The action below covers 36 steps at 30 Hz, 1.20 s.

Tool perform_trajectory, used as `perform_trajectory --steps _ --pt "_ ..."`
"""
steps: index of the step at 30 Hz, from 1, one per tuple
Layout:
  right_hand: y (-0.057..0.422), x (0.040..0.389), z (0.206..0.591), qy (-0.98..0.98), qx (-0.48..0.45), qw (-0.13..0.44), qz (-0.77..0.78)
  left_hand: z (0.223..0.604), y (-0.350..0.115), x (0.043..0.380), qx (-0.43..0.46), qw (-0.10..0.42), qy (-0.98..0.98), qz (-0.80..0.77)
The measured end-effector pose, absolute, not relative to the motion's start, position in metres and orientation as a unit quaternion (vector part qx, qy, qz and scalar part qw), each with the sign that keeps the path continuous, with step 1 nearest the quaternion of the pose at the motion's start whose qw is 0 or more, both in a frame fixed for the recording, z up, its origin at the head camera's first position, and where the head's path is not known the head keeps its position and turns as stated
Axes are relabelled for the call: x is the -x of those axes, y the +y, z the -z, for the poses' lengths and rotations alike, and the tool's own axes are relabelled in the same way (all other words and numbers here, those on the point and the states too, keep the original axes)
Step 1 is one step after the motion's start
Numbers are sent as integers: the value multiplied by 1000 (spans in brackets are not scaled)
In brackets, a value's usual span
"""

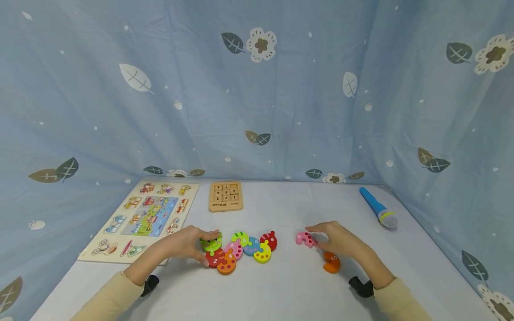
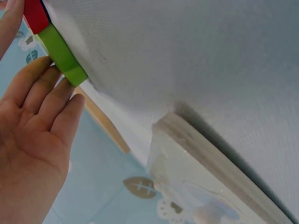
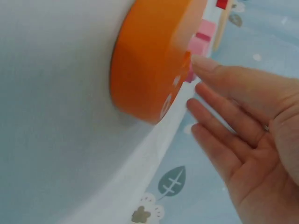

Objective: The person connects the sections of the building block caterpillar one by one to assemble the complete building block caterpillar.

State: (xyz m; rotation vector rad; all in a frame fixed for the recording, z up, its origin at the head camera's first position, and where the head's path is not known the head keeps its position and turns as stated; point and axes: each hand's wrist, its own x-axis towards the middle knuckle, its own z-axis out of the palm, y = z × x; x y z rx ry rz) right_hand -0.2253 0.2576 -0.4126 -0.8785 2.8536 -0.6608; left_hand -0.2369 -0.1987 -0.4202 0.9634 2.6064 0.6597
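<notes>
My left hand is at the left end of a joined row of numbered caterpillar puzzle pieces. Its fingertips touch the green smiling head piece, while its thumb lies against the red 2 piece. Orange 3, pink 4, green 5, blue 6, yellow and red 8 run on to the right. Apart from the row, the pink 9 piece sits between my right hand's thumb and index finger; the right wrist view partly hides this contact. Just below that hand lies the orange 10 piece.
A wooden peg puzzle board of vehicle pictures lies at the left, close to my left forearm. Behind the caterpillar is a small wooden number tray. A blue toy microphone lies at the back right. Patterned curtains surround the white table.
</notes>
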Motion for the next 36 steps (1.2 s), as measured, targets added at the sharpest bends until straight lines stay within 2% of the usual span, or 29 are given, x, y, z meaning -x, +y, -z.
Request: perform_trajectory --steps 11,36 --pt "245 238 414 913 350 68 198 421 -199 238 -335 140 904 -227" --pt "211 247 417 919 332 46 206 421 -199 237 -321 146 906 -235"
